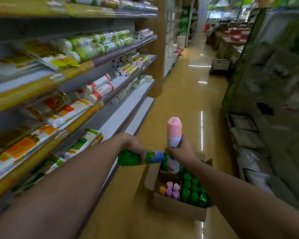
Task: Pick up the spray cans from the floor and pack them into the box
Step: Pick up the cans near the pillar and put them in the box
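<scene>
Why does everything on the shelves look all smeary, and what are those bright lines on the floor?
In the head view, the shelves are smeared by motion blur and curve with the wide lens; the floor is glossy, so ceiling lights glare as white streaks; the pink-capped can and box stay fairly sharp.

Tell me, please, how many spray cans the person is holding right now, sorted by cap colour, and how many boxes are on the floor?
Pink-capped can, upright in the right hand: 1
Green can, lying sideways in the left hand; its cap is not visible: 1
Cardboard box on the floor, already partly filled: 1
Total: 2 held cans and 1 box.
</scene>
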A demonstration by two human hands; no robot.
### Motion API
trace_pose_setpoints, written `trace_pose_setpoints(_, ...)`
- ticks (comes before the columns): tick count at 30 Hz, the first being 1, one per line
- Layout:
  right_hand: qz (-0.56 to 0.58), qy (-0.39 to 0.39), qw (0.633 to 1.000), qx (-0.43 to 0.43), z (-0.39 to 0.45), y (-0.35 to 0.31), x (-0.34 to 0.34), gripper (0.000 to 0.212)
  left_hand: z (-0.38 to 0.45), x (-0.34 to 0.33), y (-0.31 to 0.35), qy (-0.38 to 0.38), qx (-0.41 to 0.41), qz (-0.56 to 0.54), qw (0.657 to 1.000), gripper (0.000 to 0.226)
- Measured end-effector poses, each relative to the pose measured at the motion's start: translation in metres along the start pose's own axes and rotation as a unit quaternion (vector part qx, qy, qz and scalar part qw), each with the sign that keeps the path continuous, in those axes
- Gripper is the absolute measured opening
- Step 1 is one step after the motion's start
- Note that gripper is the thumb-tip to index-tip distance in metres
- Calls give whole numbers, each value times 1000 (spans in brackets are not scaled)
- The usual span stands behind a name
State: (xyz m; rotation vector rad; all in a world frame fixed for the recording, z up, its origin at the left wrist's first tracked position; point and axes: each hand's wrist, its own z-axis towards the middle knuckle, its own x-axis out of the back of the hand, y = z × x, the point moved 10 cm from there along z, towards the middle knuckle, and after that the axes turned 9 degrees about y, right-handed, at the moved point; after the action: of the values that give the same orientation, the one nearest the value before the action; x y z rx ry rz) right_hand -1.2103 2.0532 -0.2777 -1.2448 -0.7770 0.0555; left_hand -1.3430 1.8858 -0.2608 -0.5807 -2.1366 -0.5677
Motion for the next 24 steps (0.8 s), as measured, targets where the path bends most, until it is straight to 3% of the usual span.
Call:
trace_pose_setpoints(8, -6, 95, 991, -90, 74, 53, 21, 45, 109, 17, 63, -83, -54, 36, 994, 44)
trace_pose_setpoints(12, 18, 152, 979, -136, 95, 74, 32, 47, 162, 27, 85, -82, -91, 51, 991, 43)
trace_pose_setpoints(20, 42, 212, 954, -207, 153, 133, 49, 52, 263, 36, 133, -95, -78, -66, 990, 35)
trace_pose_setpoints(24, 31, 193, 952, -235, 192, 175, 44, 38, 315, 36, 170, -115, -58, -99, 987, 38)
